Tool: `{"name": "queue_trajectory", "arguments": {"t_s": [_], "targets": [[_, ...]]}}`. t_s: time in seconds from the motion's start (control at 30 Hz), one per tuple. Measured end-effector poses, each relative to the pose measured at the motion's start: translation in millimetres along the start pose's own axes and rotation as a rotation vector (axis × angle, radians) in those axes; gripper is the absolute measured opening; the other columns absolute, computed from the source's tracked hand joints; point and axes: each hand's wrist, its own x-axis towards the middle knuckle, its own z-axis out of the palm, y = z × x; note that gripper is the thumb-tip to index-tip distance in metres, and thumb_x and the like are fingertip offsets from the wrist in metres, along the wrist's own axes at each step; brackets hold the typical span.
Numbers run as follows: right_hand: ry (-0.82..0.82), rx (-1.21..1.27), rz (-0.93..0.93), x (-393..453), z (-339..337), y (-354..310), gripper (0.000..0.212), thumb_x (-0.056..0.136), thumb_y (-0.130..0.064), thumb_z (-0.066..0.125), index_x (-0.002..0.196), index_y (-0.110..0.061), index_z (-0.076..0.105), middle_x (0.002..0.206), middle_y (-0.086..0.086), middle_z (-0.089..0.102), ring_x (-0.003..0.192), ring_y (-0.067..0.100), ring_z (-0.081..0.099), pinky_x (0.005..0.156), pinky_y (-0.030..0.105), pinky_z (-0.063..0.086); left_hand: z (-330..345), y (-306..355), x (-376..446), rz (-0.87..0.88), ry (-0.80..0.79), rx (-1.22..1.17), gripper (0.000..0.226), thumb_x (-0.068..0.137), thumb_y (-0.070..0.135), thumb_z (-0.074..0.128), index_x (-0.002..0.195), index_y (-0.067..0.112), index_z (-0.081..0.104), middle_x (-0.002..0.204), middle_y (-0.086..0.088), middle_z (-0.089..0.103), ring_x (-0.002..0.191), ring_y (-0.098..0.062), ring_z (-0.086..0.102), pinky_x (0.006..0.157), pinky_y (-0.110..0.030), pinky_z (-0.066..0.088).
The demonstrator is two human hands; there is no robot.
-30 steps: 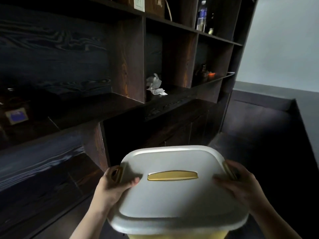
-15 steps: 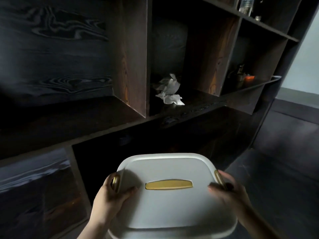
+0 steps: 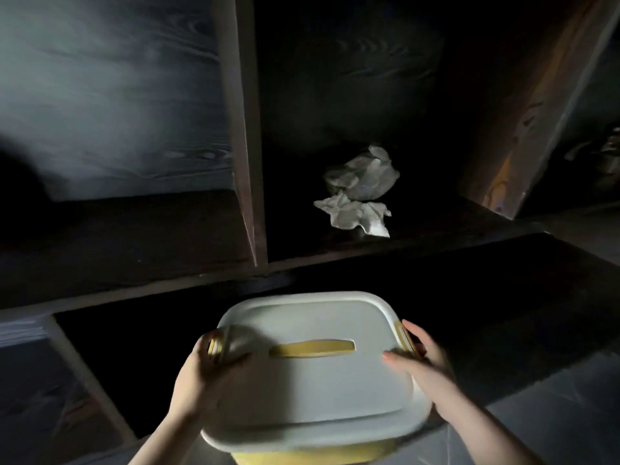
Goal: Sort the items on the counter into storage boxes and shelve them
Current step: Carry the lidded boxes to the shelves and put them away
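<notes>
Both hands, left hand (image 3: 204, 374) and right hand (image 3: 424, 365), fingers clamped on side latches of white-lidded yellow storage box (image 3: 312, 374), held before dark shelf (image 3: 419, 236) bearing crumpled paper (image 3: 359, 193); no legible writing.

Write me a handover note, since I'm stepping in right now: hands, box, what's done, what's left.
Left hand: gripping the storage box at its left latch.
Right hand: gripping its right side.
Box: lid on, held in the air in front of the dark shelf unit, not yet set down.
The compartment straight ahead holds crumpled white paper; the one to its left looks free.
Done: box closed and carried over.
Left: shelve it.
</notes>
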Motion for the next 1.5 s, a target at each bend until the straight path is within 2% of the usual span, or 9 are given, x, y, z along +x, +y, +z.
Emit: {"name": "queue_trajectory", "arguments": {"t_s": [0.17,0.3,0.47,0.6,0.73,0.8,0.97,1.37,1.5], "targets": [[-0.116,-0.067,0.016,52,-4,0,0.076,0.068,-0.013,0.086,0.134,-0.028,0.051,0.127,0.001,0.055,0.121,0.023,0.049,0.105,0.042,0.041,26,9,14,-0.05,0.115,0.063,0.079,0.03,0.073,0.077,0.099,0.038,0.059,0.073,0.003,0.069,0.063,-0.017,0.064,0.06,-0.04,0.054],[-0.153,0.03,0.02,81,4,-5,0.073,0.073,0.0,0.08,0.136,-0.021,0.049,0.103,-0.002,0.064,0.091,0.01,0.061,0.085,0.023,0.048,44,18,14,-0.053,0.219,0.193,0.077,0.04,0.071,0.072,0.108,0.039,0.055,0.076,0.009,0.066,0.07,-0.012,0.064,0.063,-0.034,0.054],[-0.154,-0.032,0.018,109,17,-8,0.07,0.079,-0.009,0.077,0.141,-0.019,0.045,0.126,0.01,0.058,0.111,0.024,0.057,0.094,0.032,0.044,60,34,14,-0.139,0.282,0.46,0.072,0.064,0.065,0.073,0.125,0.033,0.05,0.104,-0.006,0.063,0.098,-0.029,0.059,0.082,-0.038,0.05],[0.01,-0.711,-0.46,85,19,0,0.048,0.086,-0.027,0.064,0.133,-0.025,0.056,0.136,0.002,0.053,0.122,0.027,0.05,0.099,0.039,0.04,81,44,-15,0.083,0.432,0.82,0.051,0.083,0.053,0.057,0.127,0.028,0.055,0.129,-0.007,0.054,0.116,-0.031,0.048,0.095,-0.042,0.037],[-0.069,-0.845,-0.839,41,30,19,0.043,0.092,-0.034,0.037,0.116,-0.024,0.07,0.127,0.006,0.063,0.117,0.031,0.059,0.096,0.048,0.043,123,36,-64,0.303,0.374,0.794,0.05,0.083,0.046,0.038,0.126,0.028,0.059,0.134,0.004,0.056,0.126,-0.021,0.051,0.108,-0.042,0.028],[-0.09,-0.95,-0.825,32,33,18,0.051,0.095,-0.041,0.027,0.119,-0.025,0.069,0.129,0.009,0.062,0.12,0.031,0.058,0.098,0.054,0.043,134,34,-74,0.334,0.337,0.809,0.051,0.086,0.043,0.036,0.131,0.029,0.056,0.137,0.01,0.054,0.13,-0.016,0.048,0.11,-0.042,0.023],[-0.174,-1.082,-0.748,33,41,6,0.055,0.081,-0.05,0.039,0.121,-0.026,0.068,0.129,0.014,0.062,0.119,0.035,0.059,0.097,0.066,0.038,127,37,-63,0.293,0.3,0.847,0.05,0.087,0.042,0.037,0.133,0.031,0.054,0.139,0.013,0.051,0.132,-0.016,0.046,0.11,-0.04,0.022],[-0.237,-1.086,-0.669,62,68,-5,0.064,0.084,-0.059,0.024,0.133,-0.033,0.057,0.145,0.006,0.048,0.135,0.03,0.043,0.11,0.058,0.023,116,45,-25,0.19,0.182,0.89,0.049,0.094,0.051,0.025,0.141,0.038,0.036,0.15,0.019,0.032,0.141,-0.009,0.025,0.116,-0.038,0.015],[-0.284,-1.17,-0.628,59,73,-3,0.06,0.092,-0.058,0.016,0.148,-0.041,0.029,0.16,-0.001,0.02,0.148,0.023,0.013,0.115,0.049,0.012,97,35,-43,0.139,0.136,0.829,0.054,0.095,0.058,0.025,0.146,0.042,0.023,0.155,0.02,0.017,0.146,-0.007,0.006,0.118,-0.033,0.006]]}}
